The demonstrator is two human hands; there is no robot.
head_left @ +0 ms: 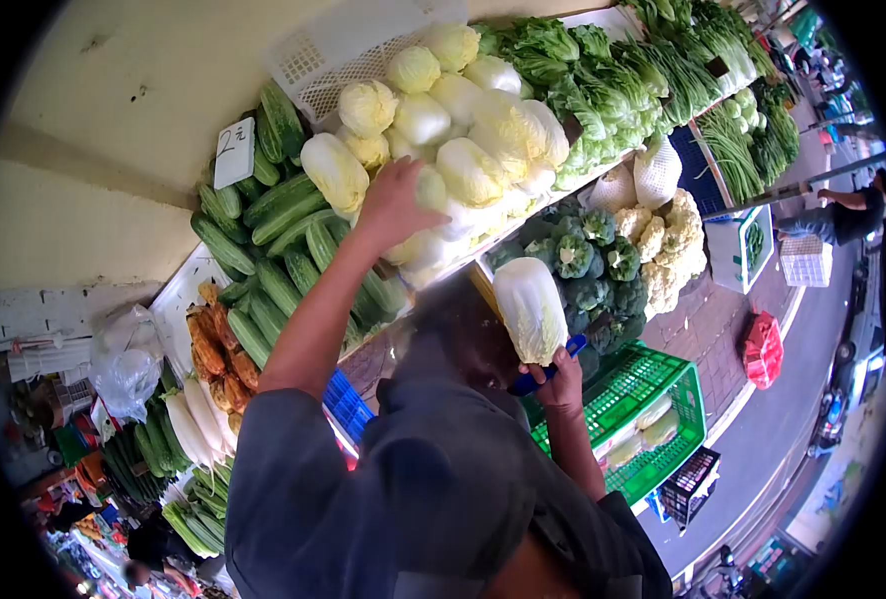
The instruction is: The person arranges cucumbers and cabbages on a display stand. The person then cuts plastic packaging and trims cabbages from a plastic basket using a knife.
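My left hand (400,208) reaches into a heap of pale napa cabbages (458,105), its fingers and thumb curved round one small napa cabbage (430,188) that still lies among the others. Lower and to the right, my right hand (561,384) is closed at the narrow end of a larger white napa cabbage (531,311), which stands out in front of the broccoli. A blue tool (533,379) is also in that hand; my fingers hide most of it, so its kind cannot be made out.
Cucumbers (281,290) with a price card (234,153) lie left of the heap, leafy greens (603,95) to its right. Broccoli (588,265) and cauliflower (675,250) sit below. A green crate (688,399) holding cabbages stands near my right arm. Another person (853,215) is at far right.
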